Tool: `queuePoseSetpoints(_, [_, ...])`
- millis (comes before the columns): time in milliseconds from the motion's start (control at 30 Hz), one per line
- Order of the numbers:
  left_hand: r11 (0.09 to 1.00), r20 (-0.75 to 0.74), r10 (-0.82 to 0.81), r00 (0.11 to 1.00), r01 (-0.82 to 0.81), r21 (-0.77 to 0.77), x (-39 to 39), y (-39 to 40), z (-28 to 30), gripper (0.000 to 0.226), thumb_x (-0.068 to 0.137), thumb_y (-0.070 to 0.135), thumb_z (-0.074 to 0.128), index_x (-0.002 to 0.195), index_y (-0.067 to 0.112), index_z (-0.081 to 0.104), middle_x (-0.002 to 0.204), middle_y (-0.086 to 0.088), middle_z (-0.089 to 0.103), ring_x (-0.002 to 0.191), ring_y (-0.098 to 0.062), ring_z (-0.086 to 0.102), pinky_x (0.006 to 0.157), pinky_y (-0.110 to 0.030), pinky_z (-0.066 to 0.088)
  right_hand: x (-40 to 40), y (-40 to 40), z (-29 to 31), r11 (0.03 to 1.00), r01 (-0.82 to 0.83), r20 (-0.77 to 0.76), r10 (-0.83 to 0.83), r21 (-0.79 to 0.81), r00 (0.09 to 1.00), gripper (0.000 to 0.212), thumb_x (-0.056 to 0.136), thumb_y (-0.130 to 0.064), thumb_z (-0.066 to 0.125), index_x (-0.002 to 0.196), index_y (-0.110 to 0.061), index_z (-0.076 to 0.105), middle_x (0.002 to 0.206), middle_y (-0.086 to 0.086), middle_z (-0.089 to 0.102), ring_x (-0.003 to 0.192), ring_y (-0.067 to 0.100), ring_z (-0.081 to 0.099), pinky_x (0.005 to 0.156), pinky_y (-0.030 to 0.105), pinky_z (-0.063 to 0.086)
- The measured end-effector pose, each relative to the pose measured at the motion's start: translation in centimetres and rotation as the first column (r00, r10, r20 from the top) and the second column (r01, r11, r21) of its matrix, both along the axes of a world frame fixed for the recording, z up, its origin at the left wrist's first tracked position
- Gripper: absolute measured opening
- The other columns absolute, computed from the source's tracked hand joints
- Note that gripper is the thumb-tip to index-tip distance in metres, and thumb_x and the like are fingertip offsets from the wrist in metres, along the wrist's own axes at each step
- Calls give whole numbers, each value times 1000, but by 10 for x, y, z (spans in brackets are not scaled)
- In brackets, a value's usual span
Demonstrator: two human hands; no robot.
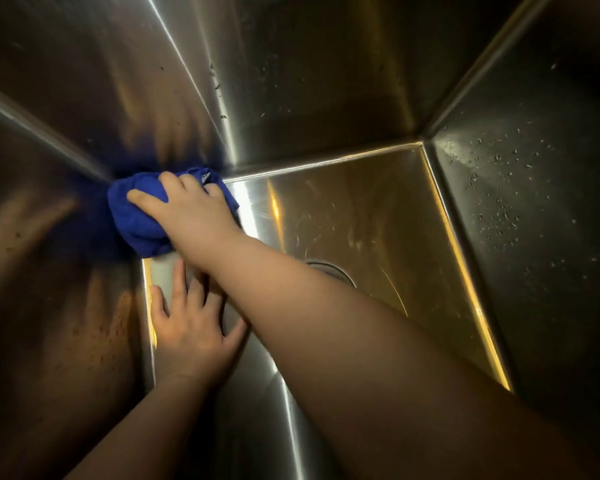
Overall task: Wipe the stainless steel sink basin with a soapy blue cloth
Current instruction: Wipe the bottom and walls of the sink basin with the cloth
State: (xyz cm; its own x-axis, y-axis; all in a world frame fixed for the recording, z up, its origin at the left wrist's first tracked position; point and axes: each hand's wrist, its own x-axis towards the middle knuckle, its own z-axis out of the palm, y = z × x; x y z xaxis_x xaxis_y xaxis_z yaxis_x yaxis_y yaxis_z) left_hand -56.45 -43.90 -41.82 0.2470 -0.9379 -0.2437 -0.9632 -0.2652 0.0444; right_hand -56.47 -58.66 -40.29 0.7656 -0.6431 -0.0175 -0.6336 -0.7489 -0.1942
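The right hand [187, 206] is gripping a bunched blue cloth [136, 220] against the brushed steel sink [378, 209] corner, while the left hand [191, 327] is resting spread flat on the floor.

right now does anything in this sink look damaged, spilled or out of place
Nothing stands out. The right hand grips the bunched blue cloth in the far left corner of the stainless steel sink basin, while the left hand rests flat on the basin floor. Water droplets speckle the right wall, and the round drain looks intact.
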Motion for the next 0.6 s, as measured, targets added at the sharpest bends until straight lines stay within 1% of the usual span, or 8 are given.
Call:
queuePoseSetpoints(100, [1000, 5, 0, 1000, 0, 7, 2, 1, -5, 73, 80, 57, 31, 141, 18, 41, 152, -12, 32, 142, -34, 20, 108, -60, 18, -33, -19, 8, 998, -47, -48, 45, -39, 998, 60, 89, -34, 49, 143, -40, 24, 136, 5, 38, 121, 27, 40, 90, 41, 36])
queuePoseSetpoints(167, [1000, -6, 11, 1000, -11, -11, 2, 2, -5, 74, 81, 60, 33, 146, 24, 32, 156, -8, 24, 144, -31, 16, 109, -59, 16, -72, -37, 13, 1000, 3, -79, -5, -19, 997, 60, 89, -31, 47, 144, -37, 24, 139, 9, 36, 122, 30, 38, 93, 42, 33])
queuePoseSetpoints(267, [1000, -14, 13, 1000, -13, -13, 3, 4, -7, 75, 81, 61, 31, 148, 27, 28, 158, -6, 18, 145, -29, 10, 111, -58, 12, -141, -61, 20, 991, 120, -157, -129, -60, 979, 67, 83, -29, 56, 144, -33, 27, 138, 13, 38, 121, 35, 39, 94, 44, 34])
queuePoseSetpoints(333, [1000, -8, 12, 1000, -12, -14, 4, 5, -7, 75, 82, 61, 29, 148, 27, 26, 158, -5, 16, 145, -29, 9, 111, -58, 12, -182, -75, 23, 971, 205, -227, -229, -127, 946, 67, 83, -26, 59, 143, -31, 30, 133, 16, 41, 115, 38, 42, 91, 46, 36])
queuePoseSetpoints(400, [1000, -8, 18, 1000, -18, -18, 3, 6, -7, 75, 83, 62, 28, 149, 27, 25, 158, -5, 14, 146, -28, 7, 112, -57, 12, -216, -85, 29, 936, 271, -294, -331, -226, 897, 61, 86, -22, 56, 141, -30, 32, 125, 19, 45, 109, 40, 45, 89, 49, 38])
queuePoseSetpoints(467, [1000, -8, 23, 1000, -23, -17, 2, 5, -6, 75, 83, 62, 26, 149, 27, 24, 158, -5, 14, 146, -28, 7, 112, -57, 12, -242, -94, 34, 893, 321, -352, -425, -316, 834, 58, 88, -19, 52, 141, -28, 30, 124, 21, 44, 110, 41, 45, 92, 51, 36])
queuePoseSetpoints(533, [1000, -6, 23, 1000, -23, -13, 1, 4, -5, 75, 83, 62, 25, 149, 26, 23, 158, -6, 14, 145, -29, 8, 111, -57, 12, -254, -97, 37, 881, 315, -428, -451, -352, 783, 63, 87, -17, 54, 142, -27, 25, 126, 21, 42, 114, 40, 43, 96, 51, 34])
queuePoseSetpoints(600, [1000, 5, 20, 1000, -20, -7, 1, 4, -5, 75, 83, 62, 25, 149, 26, 23, 158, -6, 15, 145, -30, 9, 111, -57, 13, -253, -97, 38, 886, 310, -468, -449, -346, 761, 70, 84, -17, 60, 141, -26, 20, 126, 22, 42, 116, 39, 43, 98, 51, 34])
